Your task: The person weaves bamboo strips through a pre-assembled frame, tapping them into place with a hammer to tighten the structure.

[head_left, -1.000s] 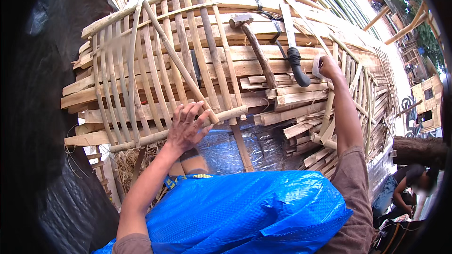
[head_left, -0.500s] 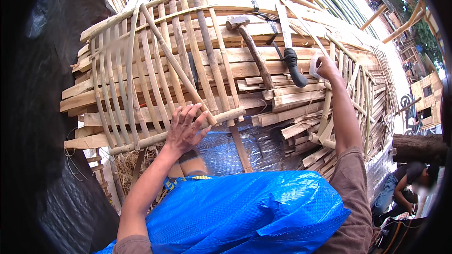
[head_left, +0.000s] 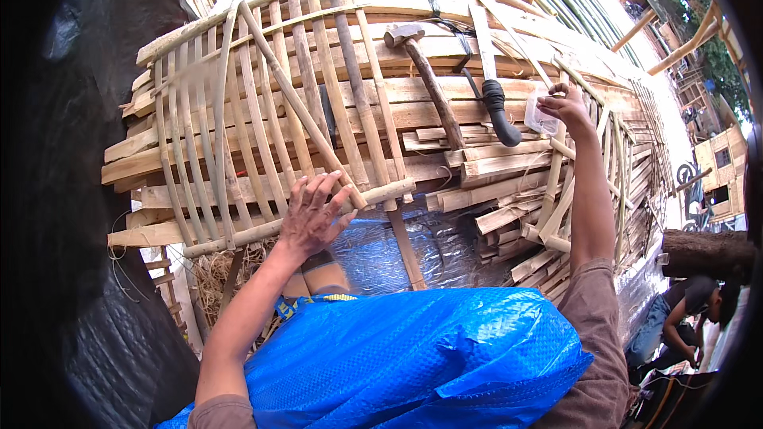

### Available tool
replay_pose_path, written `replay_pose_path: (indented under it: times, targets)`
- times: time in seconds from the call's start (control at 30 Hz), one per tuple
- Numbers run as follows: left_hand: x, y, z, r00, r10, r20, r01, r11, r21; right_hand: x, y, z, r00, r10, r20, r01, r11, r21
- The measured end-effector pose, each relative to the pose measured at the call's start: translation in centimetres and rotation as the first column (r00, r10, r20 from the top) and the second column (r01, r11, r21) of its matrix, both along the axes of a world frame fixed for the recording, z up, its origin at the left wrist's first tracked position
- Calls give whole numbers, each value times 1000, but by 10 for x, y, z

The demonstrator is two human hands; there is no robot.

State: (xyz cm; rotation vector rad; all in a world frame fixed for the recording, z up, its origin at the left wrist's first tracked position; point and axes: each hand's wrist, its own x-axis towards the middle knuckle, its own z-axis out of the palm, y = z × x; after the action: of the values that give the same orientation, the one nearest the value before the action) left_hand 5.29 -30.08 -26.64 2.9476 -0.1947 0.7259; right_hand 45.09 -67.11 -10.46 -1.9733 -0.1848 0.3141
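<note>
A ladder-like bamboo panel (head_left: 248, 103) lies in front of me, its slats set between two rails with a diagonal pole across them. My left hand (head_left: 314, 210) rests on the near rail, fingers spread, by the lower end of the diagonal pole (head_left: 318, 139). On the right, my right hand (head_left: 568, 107) is raised just over a clear plastic container (head_left: 540, 117). Its fingertips are pinched together; whatever is between them is too small to make out. Between the hands lie a hammer (head_left: 429, 87) with a wooden handle and a broad blade (head_left: 491, 79) with a black-wrapped, curved grip.
Stacked timber planks (head_left: 421, 115) lie under the panel. Split bamboo pieces (head_left: 509, 183) are piled at the right, beside another slatted bamboo frame (head_left: 612, 143). Blue sheeting (head_left: 429, 349) covers my lap. A person (head_left: 679, 322) crouches at the far right, below a log (head_left: 707, 256).
My right hand has lifted up and out of the plastic container, its fingertips pinched. The left hand has stayed on the rail.
</note>
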Motion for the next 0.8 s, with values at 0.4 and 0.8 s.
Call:
replay_pose_path:
  times: [0.4,0.8]
  targets:
    - [11,-8,32,988,117,101,-69,917,-392,-101,63,-2,922,378,-79,-197,635,747]
    - [23,-44,120,961,-28,274,218,685,-695,-264,171,-37,816,520,-252,-181,644,744]
